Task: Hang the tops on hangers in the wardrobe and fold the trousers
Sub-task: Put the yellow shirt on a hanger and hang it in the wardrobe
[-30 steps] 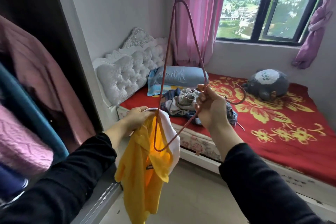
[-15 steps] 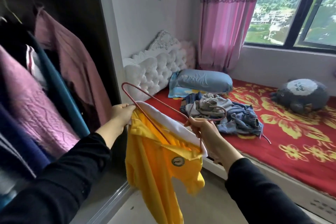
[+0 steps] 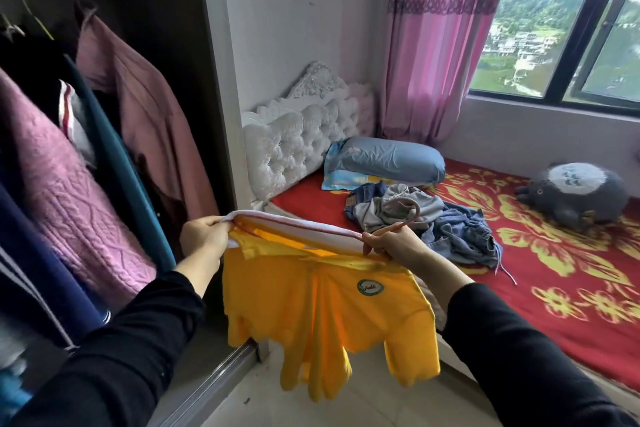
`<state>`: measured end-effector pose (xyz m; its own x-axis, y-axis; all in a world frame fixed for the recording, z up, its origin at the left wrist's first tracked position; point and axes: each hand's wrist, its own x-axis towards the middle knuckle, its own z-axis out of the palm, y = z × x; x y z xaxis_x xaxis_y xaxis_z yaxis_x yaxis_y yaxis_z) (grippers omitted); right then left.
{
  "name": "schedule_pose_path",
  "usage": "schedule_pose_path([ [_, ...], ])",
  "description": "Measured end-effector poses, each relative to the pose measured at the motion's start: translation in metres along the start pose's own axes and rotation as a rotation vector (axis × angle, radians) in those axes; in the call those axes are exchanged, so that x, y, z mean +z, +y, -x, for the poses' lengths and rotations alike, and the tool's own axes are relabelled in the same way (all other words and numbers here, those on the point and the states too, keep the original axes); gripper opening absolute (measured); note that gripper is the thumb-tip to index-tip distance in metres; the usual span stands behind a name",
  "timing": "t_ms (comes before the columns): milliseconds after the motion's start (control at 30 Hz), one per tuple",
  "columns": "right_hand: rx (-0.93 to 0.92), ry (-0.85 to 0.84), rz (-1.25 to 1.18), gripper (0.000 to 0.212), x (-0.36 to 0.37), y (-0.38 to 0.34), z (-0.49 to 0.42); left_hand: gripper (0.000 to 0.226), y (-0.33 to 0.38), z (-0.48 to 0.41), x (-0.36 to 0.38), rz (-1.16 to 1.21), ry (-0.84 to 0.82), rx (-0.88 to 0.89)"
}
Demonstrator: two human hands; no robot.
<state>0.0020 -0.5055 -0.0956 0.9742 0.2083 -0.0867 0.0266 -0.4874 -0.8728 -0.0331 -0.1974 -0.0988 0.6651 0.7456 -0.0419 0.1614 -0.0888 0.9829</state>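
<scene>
A home bedroom: bed (image 3: 571, 288), pillow (image 3: 391, 159), curtain (image 3: 440, 45), open wardrobe (image 3: 114, 87).

So the bed (image 3: 571, 305) has a red cover with yellow flowers all over it. Up by the white tufted headboard (image 3: 294, 146) there's a blue pillow (image 3: 391, 159) lying on a light blue printed cloth (image 3: 343, 180). Just in front of that sits a messy pile of clothes (image 3: 426, 222), greys and denim mostly. A grey plush toy (image 3: 575, 194) sits off near the window side.
</scene>
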Motion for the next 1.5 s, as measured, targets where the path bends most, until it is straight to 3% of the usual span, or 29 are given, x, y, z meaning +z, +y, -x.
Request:
schedule_pose_path([
  [100,0.049,-0.029,0.134,0.031,0.008,-0.001,-0.003,0.008,0.002,0.006,-0.004,-0.053,-0.032,0.071],
  [167,0.075,-0.035,0.285,0.020,0.014,-0.006,-0.006,0.008,0.007,0.010,-0.005,-0.191,-0.124,0.229],
  [233,0.035,-0.010,0.342,0.013,0.017,-0.021,-0.013,0.017,0.013,0.014,-0.002,-0.265,-0.262,0.375],
  [300,-0.054,-0.031,0.303,0.020,0.020,-0.043,-0.020,0.025,0.020,0.020,0.004,-0.273,-0.364,0.452],
  [433,-0.134,-0.171,0.422,0.025,0.038,-0.076,-0.023,0.014,0.032,0.030,0.020,-0.279,-0.481,0.505],
  [533,-0.097,-0.066,0.287,0.019,0.027,-0.084,-0.034,0.017,0.034,0.023,0.013,-0.343,-0.592,0.461],
  [633,-0.112,-0.027,0.324,0.023,0.018,-0.089,-0.039,0.018,0.030,0.009,-0.001,-0.406,-0.528,0.474],
  [800,-0.209,-0.028,0.455,0.032,0.033,-0.101,-0.043,0.025,0.029,-0.002,-0.008,-0.314,-0.417,0.520],
  [933,-0.264,-0.046,0.429,0.024,0.050,-0.116,-0.049,0.024,0.029,-0.018,-0.018,-0.282,-0.494,0.489],
  [1067,-0.261,-0.042,0.304,0.016,0.060,-0.141,-0.056,0.059,0.037,-0.050,-0.028,-0.518,-0.503,0.558],
  [1167,-0.318,-0.060,0.255,0.019,0.068,-0.164,-0.061,0.045,0.039,-0.069,-0.026,-0.632,-0.565,0.610],
  [1300,-0.390,-0.007,0.328,0.018,0.076,-0.196,-0.076,0.029,0.043,-0.096,-0.021,-0.566,-0.475,0.627],
  [1500,-0.395,0.079,0.378,0.028,0.083,-0.250,-0.112,0.037,0.091,-0.144,-0.012,-0.518,-0.589,0.580],
])
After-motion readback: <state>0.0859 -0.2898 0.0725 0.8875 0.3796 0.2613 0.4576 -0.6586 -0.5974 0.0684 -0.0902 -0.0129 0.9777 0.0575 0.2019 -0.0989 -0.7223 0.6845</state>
